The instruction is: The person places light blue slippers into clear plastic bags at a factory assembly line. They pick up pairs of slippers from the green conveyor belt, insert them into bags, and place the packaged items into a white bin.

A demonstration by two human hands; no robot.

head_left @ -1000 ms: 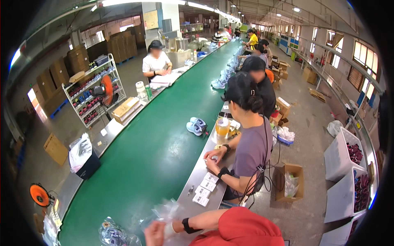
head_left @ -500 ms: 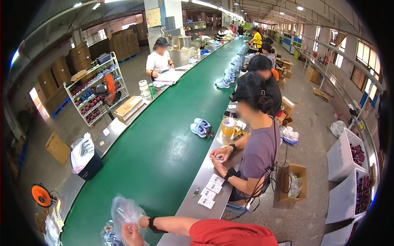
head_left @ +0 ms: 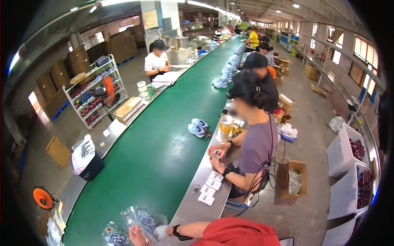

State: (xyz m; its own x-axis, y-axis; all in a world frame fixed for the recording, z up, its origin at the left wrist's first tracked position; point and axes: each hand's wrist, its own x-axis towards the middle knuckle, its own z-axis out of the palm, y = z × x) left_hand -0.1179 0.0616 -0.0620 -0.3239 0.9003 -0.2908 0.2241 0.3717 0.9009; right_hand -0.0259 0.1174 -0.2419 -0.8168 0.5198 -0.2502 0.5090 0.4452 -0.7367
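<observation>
At the lower edge of the frame, left of centre, a clear plastic bag (head_left: 133, 216) with pale blue and purple shoes (head_left: 150, 221) inside is touched by the left hand (head_left: 137, 237), whose fingers are raised against its near side; whether the plastic is pinched cannot be told. The right hand (head_left: 169, 231) is placed at the bag's right end and partly covered by something whitish, so the state of its fingers cannot be told. Its wrist is circled by a black band (head_left: 180, 233), and the arm is covered by a red sleeve (head_left: 238, 231) in the lower right. Just beside the first bag, a second bagged pair (head_left: 115, 234) is laid on the green belt (head_left: 123, 184). Near the middle of the frame, a loose pair of shoes (head_left: 198, 128) is seen on the belt. Right of centre, a small item is held in both hands by a co-worker in a greyish-purple shirt (head_left: 258, 143), with white cards (head_left: 209, 190) laid out on the metal ledge (head_left: 184, 211) nearby.
</observation>
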